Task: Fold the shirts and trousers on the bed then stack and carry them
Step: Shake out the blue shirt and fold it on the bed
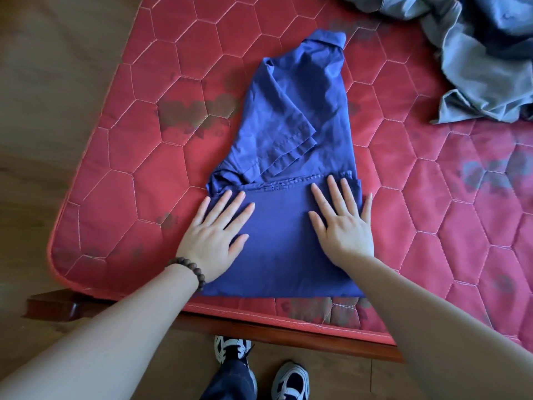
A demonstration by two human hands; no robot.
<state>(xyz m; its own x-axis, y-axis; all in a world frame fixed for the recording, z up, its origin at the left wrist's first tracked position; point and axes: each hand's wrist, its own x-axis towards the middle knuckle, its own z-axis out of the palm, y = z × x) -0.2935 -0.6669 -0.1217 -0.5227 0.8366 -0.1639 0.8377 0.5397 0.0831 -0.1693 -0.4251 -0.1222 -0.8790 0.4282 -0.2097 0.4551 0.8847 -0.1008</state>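
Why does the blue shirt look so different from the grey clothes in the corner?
The blue shirt lies spread flat and partly folded; the grey clothes sit in a crumpled heap. The left hand and right hand press flat on the blue shirt; nothing touches the grey clothes. Both lie on the red mattress.

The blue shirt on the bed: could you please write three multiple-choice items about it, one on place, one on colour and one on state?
1. Where does the grey pile of clothes lie?
A. At the far right of the mattress
B. Under the blue shirt
C. On the floor by the shoes

2. What colour is the mattress?
A. Green
B. Red
C. White

3. How do the hands meet the blue shirt?
A. Both pinch its collar
B. One lifts a sleeve
C. Both press flat on its folded near part

Answers:
1 A, the pile sits at the upper right, apart from the shirt.
2 B, its quilted cover is red.
3 C, the left hand and right hand lie with straight, spread fingers on the cloth.
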